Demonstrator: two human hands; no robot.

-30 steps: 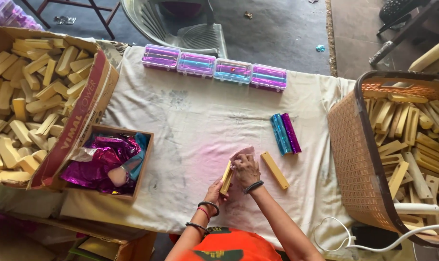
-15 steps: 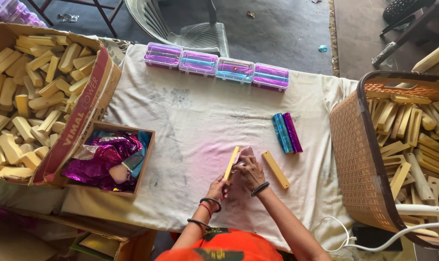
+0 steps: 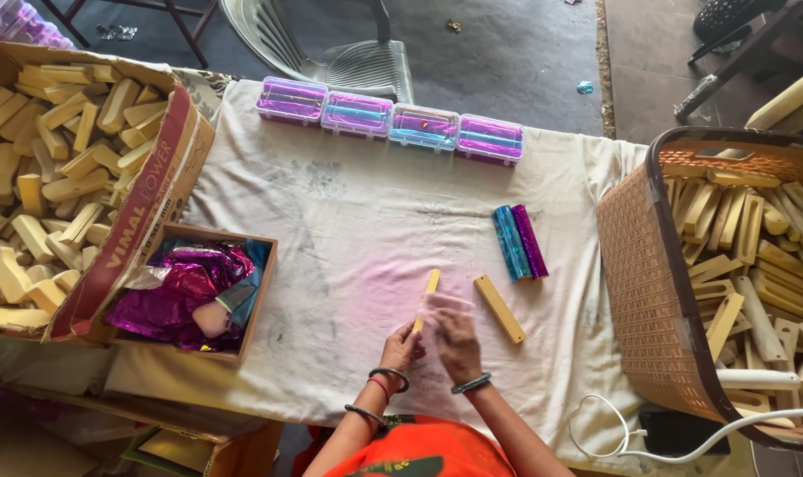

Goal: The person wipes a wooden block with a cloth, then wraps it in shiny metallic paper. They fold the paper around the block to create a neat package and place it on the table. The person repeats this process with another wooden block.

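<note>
Orange top, dark wrist bangles

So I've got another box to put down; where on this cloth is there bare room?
Bare cloth lies between the row of clear cases and the small foil box. It is crowded around both hands, left hand and right hand, the loose block and the wrapped sticks.

I have one view only, from the camera on the person's head, looking steeply down across the cloth-covered table [image 3: 348,221] toward twelve o'clock. It sits fairly high: both hands show at six o'clock, the cardboard box [image 3: 145,194] at nine, the woven basket [image 3: 635,291] at three.
</note>
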